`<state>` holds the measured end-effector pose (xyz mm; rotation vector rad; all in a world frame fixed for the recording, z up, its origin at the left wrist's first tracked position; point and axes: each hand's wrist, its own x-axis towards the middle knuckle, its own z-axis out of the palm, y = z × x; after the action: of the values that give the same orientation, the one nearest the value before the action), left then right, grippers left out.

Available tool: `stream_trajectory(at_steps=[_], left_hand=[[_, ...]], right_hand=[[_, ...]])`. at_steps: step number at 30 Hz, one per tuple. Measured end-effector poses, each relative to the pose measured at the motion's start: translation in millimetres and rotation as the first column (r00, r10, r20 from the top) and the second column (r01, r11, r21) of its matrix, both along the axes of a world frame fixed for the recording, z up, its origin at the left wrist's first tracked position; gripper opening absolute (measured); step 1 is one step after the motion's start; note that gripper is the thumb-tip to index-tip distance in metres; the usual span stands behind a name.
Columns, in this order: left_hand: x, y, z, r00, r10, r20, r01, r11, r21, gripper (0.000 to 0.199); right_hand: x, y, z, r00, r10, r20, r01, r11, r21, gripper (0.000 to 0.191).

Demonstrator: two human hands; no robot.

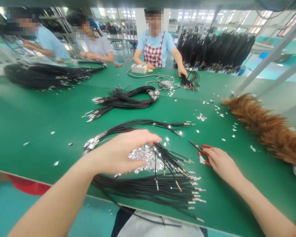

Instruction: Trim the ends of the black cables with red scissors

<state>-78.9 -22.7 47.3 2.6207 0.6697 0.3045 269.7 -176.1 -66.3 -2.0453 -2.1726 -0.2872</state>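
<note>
My left hand (128, 151) hovers over a pile of small silvery scraps (148, 158), its thumb and fingers apart. Its fingertips are close to a bunch of black cables (165, 153) whose stripped ends fan out to the right; whether they touch it I cannot tell. In my right hand (222, 161) are the handles of red-handled pliers (199, 148), with their pointed jaws aimed left at table level. Below the scraps lies a larger bundle of black cables (148, 187) with bare light ends. Another bundle (128, 125) curves behind my left hand.
Looped cables (138, 98) lie mid-table on the green table (71, 115), with a thick cable heap (51, 77) at far left. A brown feather duster (266, 126) lies along the right side. Opposite, a co-worker in a checked apron (153, 54) touches a cable bunch (188, 80).
</note>
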Motion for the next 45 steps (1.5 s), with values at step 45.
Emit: stream_trajectory(at_steps=[45], left_hand=[[134.4,-10.9,-95.5,0.896,-0.268,-0.355,0.388,0.862,0.327,0.029]], right_hand=[[-27.5,-10.3,9.7,0.966,-0.230,0.120,0.239,0.969,-0.067,0.036]])
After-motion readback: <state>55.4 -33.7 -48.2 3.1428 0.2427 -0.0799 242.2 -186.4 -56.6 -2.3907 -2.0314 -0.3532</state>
